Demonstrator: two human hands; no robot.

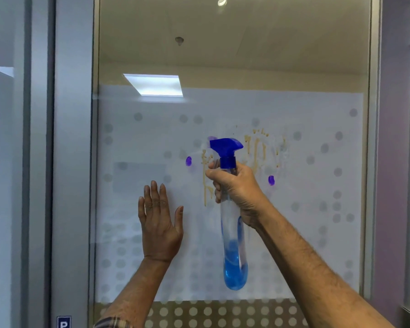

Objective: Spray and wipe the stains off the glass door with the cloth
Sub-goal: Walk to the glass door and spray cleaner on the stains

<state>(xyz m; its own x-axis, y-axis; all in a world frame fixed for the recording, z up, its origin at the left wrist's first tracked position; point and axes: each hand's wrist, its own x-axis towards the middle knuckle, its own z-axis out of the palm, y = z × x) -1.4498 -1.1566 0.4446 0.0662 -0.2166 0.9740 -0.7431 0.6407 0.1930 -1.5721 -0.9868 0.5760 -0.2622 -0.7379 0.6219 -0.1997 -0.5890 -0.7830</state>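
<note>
Glass door (294,233) straight ahead, yellow-brown stains (256,150) mid-pane. Right hand (234,185) clamped round spray bottle (232,233), nozzle aimed at stains. Left hand (159,223) flat on pane, fingers extended, probably bracing. Cloth unseen.

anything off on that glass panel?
Yes. Yellowish-brown stains run in drips down the glass door, behind the spray bottle in the right hand. Purple blobs sit either side. No cloth is visible; the left hand is empty.
</note>
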